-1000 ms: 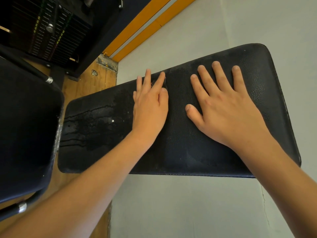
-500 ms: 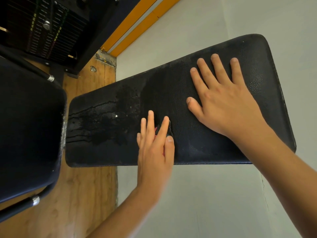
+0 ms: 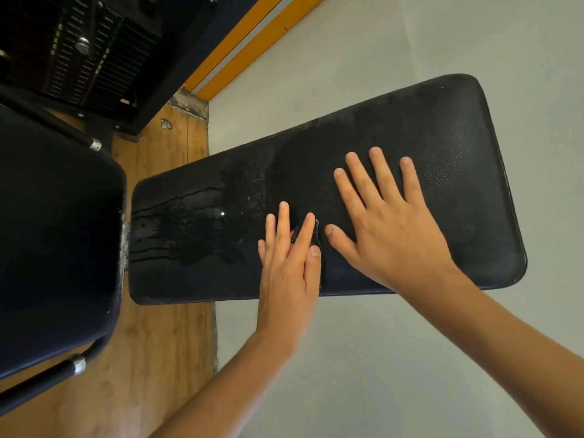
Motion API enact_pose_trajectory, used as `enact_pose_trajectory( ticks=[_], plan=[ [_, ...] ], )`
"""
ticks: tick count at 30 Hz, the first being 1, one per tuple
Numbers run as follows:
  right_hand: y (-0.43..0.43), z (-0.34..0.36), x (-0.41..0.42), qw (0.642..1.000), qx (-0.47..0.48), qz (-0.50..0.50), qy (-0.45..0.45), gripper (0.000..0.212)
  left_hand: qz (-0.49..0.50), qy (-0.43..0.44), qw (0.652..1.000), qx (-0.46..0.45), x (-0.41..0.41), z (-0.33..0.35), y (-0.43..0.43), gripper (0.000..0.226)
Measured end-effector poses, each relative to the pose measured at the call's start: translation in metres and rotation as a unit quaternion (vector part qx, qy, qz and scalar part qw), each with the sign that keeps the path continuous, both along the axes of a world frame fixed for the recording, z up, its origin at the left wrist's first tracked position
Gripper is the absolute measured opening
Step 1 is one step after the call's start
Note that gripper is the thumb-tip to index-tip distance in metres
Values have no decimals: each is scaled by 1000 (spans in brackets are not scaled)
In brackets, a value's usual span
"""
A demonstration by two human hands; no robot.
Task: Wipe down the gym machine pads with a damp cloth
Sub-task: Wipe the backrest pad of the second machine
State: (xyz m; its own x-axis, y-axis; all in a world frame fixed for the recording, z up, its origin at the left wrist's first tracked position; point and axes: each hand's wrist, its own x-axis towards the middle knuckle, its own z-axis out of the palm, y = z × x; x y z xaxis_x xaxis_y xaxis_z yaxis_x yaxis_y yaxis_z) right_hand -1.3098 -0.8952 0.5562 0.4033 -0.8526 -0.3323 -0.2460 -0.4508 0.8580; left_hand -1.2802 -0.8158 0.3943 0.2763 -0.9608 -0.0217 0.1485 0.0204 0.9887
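Grey floor (image 3: 379, 358) under pad (image 3: 442, 137), long axis roughly left-right

A gym is shown. A weight stack (image 3: 94, 58) fitted with a selector pin (image 3: 82, 45) is seen at the far left. A long black upholstered pad (image 3: 442, 147) is set in the middle. A second padded seat (image 3: 57, 232) on a metal tube frame (image 3: 47, 379) is found at the near left, over wooden flooring (image 3: 151, 343).

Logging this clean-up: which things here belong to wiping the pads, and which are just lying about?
Job: long black pad, dark cloth under the left hand, right hand flat on the pad, neighbouring seat pad.
Lying about: weight stack, wooden floor, orange stripe.
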Motion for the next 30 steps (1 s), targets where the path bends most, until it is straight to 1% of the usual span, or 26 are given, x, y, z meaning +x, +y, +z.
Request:
enact_pose_trajectory(
  ticks=[3,6,9,15,17,20,26,30],
  plan=[
    [2,0,0,1000,0,-1,2,81,1,-4,1000,5,11,-7,-15,47],
    [2,-1,2,1000,0,-1,3,81,5,-8,1000,29,28,-9,-52,49],
    [0,-1,3,1000,0,-2,5,81,14,-28,999,27,44,-4,-92,49],
    [-1,-2,2,1000,2,1,0,81,14,-35,998,49,72,-1,-162,49],
    [-1,-2,2,1000,1,2,-2,80,11,-47,998,40,71,-3,-163,49],
    [0,-2,2,1000,3,0,-5,81,11,-43,999,31,67,-8,-146,49],
    [-1,-2,1,1000,6,-3,-2,81,22,-24,999,36,42,-16,-75,48],
    [-2,-4,2,1000,5,-1,-2,81,17,-26,999,38,50,-18,-92,47]
  ],
)
